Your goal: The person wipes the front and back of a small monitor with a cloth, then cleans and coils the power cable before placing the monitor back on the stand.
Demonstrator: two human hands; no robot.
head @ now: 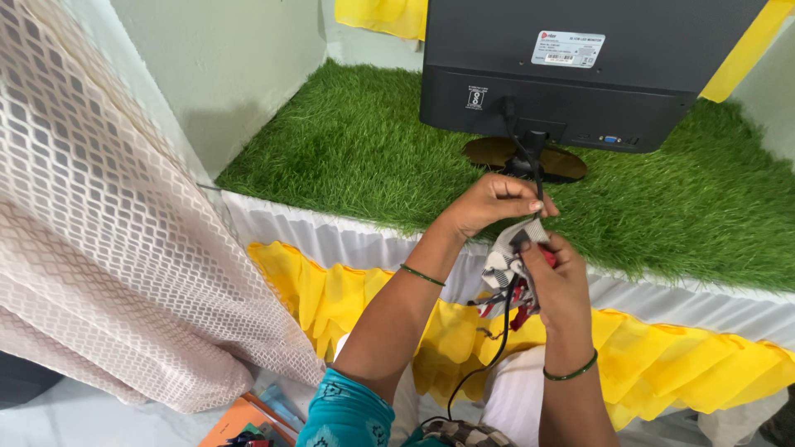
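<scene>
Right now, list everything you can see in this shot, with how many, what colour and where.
monitor: one, black, seen from the back, standing on the grass mat
grass mat: one, green, covering the raised platform
cable: one, black, running from the monitor down through the hands
patterned cloth: one, white, black and red, held around the cable
pleated skirting: white band with yellow swags, along the platform's front edge
mesh curtain: one, cream, hanging at left
bangles: two, green, one on each wrist
left hand: one, pinching the cable above the cloth
right hand: one, gripping the cloth
</scene>
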